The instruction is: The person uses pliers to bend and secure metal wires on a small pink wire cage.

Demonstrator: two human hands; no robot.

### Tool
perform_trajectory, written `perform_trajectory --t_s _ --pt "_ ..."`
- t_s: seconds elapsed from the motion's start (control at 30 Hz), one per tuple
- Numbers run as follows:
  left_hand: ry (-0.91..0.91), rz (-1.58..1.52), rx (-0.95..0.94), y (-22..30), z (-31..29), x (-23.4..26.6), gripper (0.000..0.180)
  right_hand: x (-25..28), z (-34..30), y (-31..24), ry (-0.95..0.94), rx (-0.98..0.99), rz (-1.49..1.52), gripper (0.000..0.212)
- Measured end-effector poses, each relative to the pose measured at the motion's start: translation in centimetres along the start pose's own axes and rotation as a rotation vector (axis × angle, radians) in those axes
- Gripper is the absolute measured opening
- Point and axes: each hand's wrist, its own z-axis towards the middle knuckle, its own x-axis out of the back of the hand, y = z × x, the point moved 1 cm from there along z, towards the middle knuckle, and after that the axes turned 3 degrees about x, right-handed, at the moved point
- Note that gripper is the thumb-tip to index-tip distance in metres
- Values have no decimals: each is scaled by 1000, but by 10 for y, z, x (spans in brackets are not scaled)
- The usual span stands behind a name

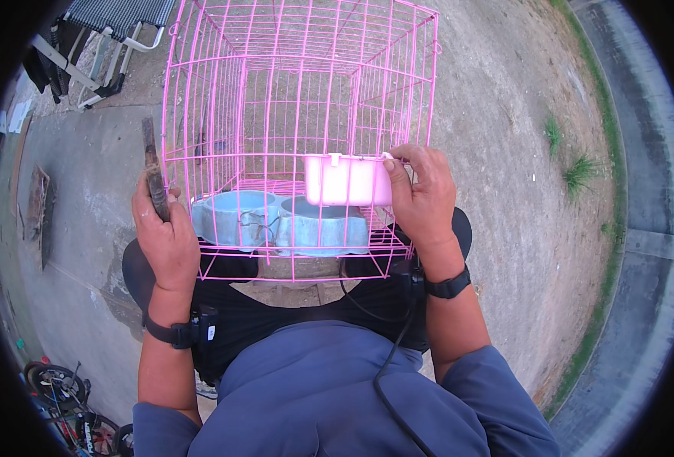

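Observation:
A pink wire cage (297, 70) stands in front of me, between my knees. My left hand (167, 242) is closed around a dark, worn stick-like tool (155, 179) at the cage's left side, its fingertips against the wires. A light pink plastic feeding tray (344, 181) hangs by small hooks from a horizontal wire, on the cage's near side. Over its upper right corner, my right hand (427, 190) pinches the hook and wire between thumb and fingers. Below the tray, a blue double bowl (314, 228) sits on the cage floor, partly behind the wires.
A folding chair (112, 46) stands beyond the cage at the far left. Bicycles (70, 400) are at the lower left. A weathered board (38, 209) lies on the concrete. On the right, dirt ground with grass tufts (581, 174) meets a paved strip (645, 190).

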Motion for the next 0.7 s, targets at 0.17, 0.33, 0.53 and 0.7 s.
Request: perform_trajectory --t_s 0.17,0.33,0.53,0.7 --pt "-5 12 0 0 0 1 45 1 1 0 -32 -41 69 11" --pt "2 14 -4 -1 0 1 44 1 1 2 -65 -53 85 11" --pt "2 27 -5 -1 0 1 43 2 3 1 -83 -58 43 9" --pt "2 28 -5 1 1 1 43 2 6 0 -84 -55 28 6"
